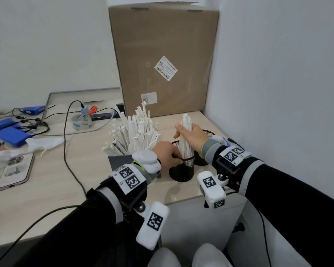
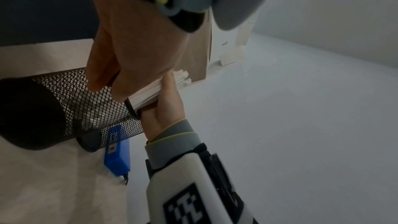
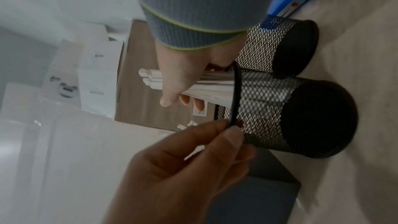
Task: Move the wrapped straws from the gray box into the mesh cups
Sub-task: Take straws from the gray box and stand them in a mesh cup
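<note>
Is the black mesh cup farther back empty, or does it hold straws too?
Apparently empty: the rear mesh cup shows only see-through mesh, while the front mesh cup shows white straws inside.

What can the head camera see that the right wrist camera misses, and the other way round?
Only the head view shows the gray box crammed with wrapped straws, plus a phone and cables. Only the right wrist view shows the left hand pinching the near mesh cup's rim between thumb and fingers. Both show the right hand holding a bundle of straws standing in that cup, with a second mesh cup beside it.
</note>
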